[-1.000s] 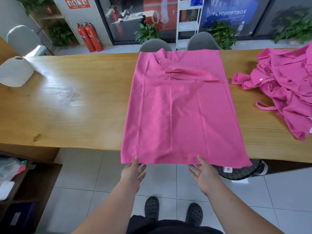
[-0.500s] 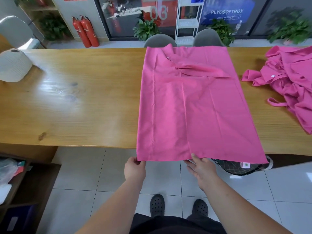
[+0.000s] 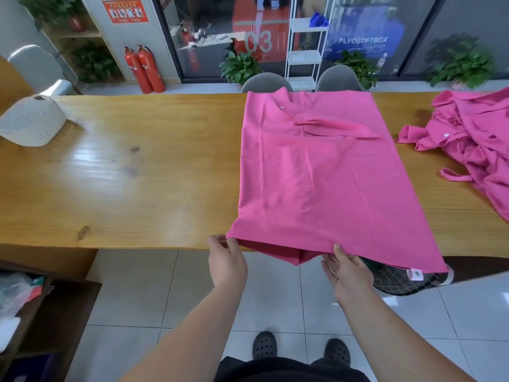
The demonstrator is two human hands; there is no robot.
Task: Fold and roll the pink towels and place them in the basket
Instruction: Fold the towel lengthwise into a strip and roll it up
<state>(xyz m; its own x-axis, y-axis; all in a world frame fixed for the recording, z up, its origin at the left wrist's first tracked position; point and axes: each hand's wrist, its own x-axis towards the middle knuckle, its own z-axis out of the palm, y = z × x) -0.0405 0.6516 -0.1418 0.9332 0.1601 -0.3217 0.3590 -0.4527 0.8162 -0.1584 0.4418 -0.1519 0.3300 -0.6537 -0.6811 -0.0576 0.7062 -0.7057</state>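
Left hand [image 3: 227, 257] and right hand [image 3: 347, 271] pinched the pink fabric towel [image 3: 316, 175] by its hem; rolling seemingly unstarted; crumpled pink heap [image 3: 473, 144], 2 o'clock, unfolded.

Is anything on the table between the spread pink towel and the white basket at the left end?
Nothing visible. Only the wood of the table shows between the pink towel and the white basket. The left hand and right hand hold the towel's near edge. The pile of pink towels lies on the other side.
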